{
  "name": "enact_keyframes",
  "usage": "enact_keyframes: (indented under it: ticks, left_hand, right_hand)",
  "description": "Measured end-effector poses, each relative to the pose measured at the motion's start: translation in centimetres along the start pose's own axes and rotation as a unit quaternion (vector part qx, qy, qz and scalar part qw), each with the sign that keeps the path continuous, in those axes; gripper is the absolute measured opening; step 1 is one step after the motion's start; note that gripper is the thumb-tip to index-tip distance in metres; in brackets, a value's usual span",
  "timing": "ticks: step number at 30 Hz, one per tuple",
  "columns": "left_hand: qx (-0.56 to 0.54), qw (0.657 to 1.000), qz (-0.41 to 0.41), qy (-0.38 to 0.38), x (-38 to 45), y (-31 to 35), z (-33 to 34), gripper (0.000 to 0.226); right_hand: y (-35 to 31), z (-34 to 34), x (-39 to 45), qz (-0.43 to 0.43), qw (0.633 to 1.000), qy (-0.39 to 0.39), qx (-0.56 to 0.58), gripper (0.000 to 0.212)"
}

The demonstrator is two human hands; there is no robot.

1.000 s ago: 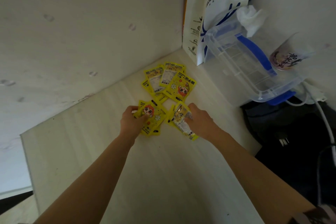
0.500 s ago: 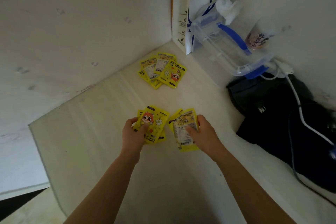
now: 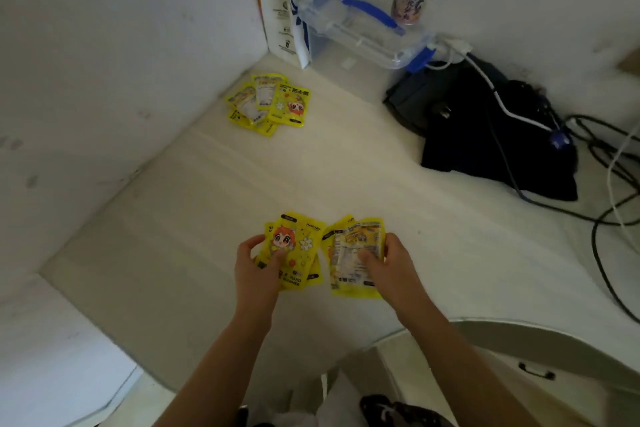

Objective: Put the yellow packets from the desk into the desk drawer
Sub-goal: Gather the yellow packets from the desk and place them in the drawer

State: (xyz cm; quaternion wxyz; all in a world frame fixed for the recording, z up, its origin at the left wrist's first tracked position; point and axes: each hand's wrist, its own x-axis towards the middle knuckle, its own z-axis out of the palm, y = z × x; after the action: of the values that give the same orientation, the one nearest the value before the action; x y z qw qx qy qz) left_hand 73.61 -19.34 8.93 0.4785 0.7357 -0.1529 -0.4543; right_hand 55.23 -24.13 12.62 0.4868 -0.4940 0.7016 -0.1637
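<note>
My left hand (image 3: 258, 265) grips a small stack of yellow packets (image 3: 301, 246), the top one showing a cartoon face. My right hand (image 3: 388, 263) grips another stack of yellow packets (image 3: 353, 246), the top one showing its printed back. Both stacks are held above the near part of the white desk (image 3: 207, 218). A pile of several more yellow packets (image 3: 270, 104) lies on the desk by the wall in the far corner. Below the desk's curved front edge at the right, a drawer front with a dark handle (image 3: 535, 371) shows, looking closed.
A white coffee paper bag (image 3: 291, 3) stands in the far corner beside a clear plastic box (image 3: 363, 35) with blue clips and a cup (image 3: 410, 0). A black bag (image 3: 485, 135) with white and black cables (image 3: 606, 184) lies at the right. A wall (image 3: 104, 45) borders the left.
Both hands have drawn back from the far pile toward the near edge of the desk, each carrying its stack of packets. The view has tilted down, so the desk's front edge and drawer now show.
</note>
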Motion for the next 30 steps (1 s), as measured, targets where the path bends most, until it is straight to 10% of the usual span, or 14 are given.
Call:
enact_keyframes:
  ticks: [30]
  left_hand:
    - [0.292, 0.879, 0.122, -0.357, -22.7, -10.8, 3.0, 0.033]
  right_hand:
    - [22.2, -3.6, -28.5, 0.189, 0.887, 0.303, 0.292, 0.017]
